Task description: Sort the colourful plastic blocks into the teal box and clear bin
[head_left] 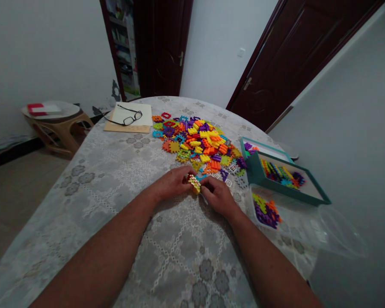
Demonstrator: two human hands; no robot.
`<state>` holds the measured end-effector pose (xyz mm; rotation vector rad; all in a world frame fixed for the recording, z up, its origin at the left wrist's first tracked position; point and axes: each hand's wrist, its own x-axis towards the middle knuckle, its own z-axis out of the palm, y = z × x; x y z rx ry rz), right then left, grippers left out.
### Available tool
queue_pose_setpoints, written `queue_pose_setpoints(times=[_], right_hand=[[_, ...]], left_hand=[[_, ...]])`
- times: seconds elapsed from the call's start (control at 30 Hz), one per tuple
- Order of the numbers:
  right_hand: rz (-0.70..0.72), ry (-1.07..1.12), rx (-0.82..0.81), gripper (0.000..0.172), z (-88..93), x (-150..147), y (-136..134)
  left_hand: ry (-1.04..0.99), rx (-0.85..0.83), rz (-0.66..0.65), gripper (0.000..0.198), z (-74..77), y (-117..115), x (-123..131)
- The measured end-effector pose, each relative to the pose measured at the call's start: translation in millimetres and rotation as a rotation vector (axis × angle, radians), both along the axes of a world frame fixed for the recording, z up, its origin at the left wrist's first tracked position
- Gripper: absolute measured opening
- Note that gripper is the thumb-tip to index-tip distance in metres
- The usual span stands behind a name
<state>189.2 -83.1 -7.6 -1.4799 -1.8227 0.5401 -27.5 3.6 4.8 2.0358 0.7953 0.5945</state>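
Between my two hands is a small block of yellow toothed building pieces (194,184), close to the near edge of a colourful pile. My left hand (177,182) is closed round its left side, fingertips curled behind it. From the right, my right hand (218,194) pinches the block's other side with thumb and forefinger. Some red or orange shows at the block's left edge, partly covered by my fingers. Just beyond my hands spreads the pile of plastic building pieces (208,139), yellow, orange, purple, blue and green.
On the right stand a teal box (288,194) holding rows of pieces and a clear plastic container (259,220) with purple, green and orange pieces. Eyeglasses (128,121) rest on paper at the far left of the cloth-covered table (115,171). A stool (60,124) stands beyond the left edge.
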Motion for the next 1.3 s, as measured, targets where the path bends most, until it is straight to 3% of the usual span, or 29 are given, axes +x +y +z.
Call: queue_pose_setpoints(times=[0.07, 0.2, 0.3, 0.43, 0.6, 0.77, 1.0, 1.17, 1.3], right_hand=[[0.022, -0.088, 0.064, 0.025, -0.6, 2.4, 2.3], [-0.102, -0.416, 0.131, 0.038, -1.7, 1.5, 10.3], [-0.155, -0.597, 0.053, 0.032, 1.8, -3.1, 13.0], [-0.151, -0.658, 0.027, 0.017, 7.8, -3.8, 8.7], [-0.139, -0.617, 0.043, 0.011, 5.3, 6.3, 2.9], [-0.156, -0.370, 0.156, 0.020, 4.6, 12.7, 4.0], [-0.048, -0.204, 0.010, 0.028, 10.7, 3.2, 0.2], [-0.022, -0.160, 0.008, 0.026, 11.7, -5.5, -2.0], [-0.019, -0.091, 0.044, 0.025, 11.3, -7.8, -2.0]], left_hand=[[0.014, 0.015, -0.038, 0.019, -0.8, 0.6, -0.6], [-0.002, 0.023, -0.062, 0.018, -1.2, 1.4, -1.6], [0.005, -0.005, -0.060, 0.017, 0.1, 1.4, -2.3], [0.002, -0.034, -0.088, 0.017, 0.6, 1.8, -2.5], [-0.007, -0.059, -0.096, 0.024, -2.4, 2.6, -1.7], [0.037, -0.055, -0.098, 0.033, 0.0, 2.2, -2.0], [0.060, -0.015, -0.088, 0.032, 1.6, 2.0, -2.0], [0.040, -0.010, -0.072, 0.034, 0.6, 1.3, -2.4], [0.017, 0.001, -0.054, 0.047, 0.0, 0.5, -2.4]])
